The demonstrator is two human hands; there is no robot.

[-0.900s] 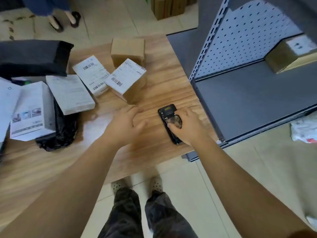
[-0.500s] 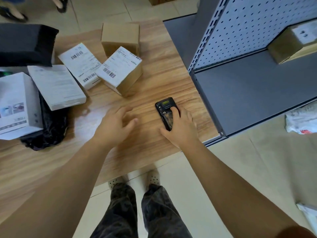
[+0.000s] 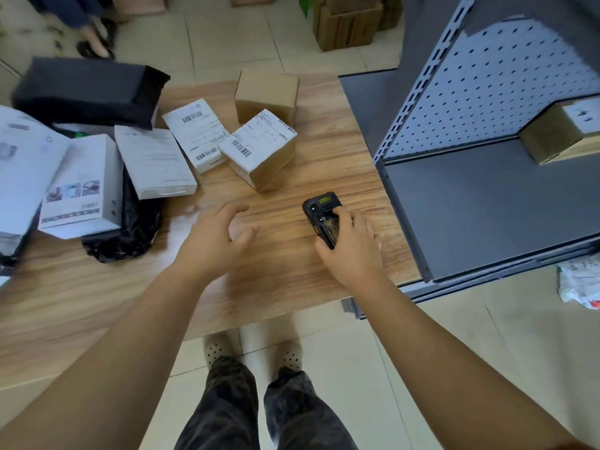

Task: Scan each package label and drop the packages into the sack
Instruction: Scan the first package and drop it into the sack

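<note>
The black handheld scanner (image 3: 319, 219) lies on the wooden table (image 3: 324, 157), its long axis running away from the person and leaning left, green display at the far end. The right hand (image 3: 352, 251) grasps it, fingers curled around its near end. The left hand (image 3: 216, 241) hovers above the table with fingers loosely spread, holding nothing. Beyond, a labelled cardboard box (image 3: 261, 151) shows barcodes; the text is illegible.

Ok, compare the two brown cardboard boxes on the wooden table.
The nearer brown cardboard box carries a white barcode label on top; the farther brown cardboard box shows bare cardboard. The nearer sits turned at an angle to the table edge; the farther sits squarer. Both rest unheld on the wooden table.
</note>
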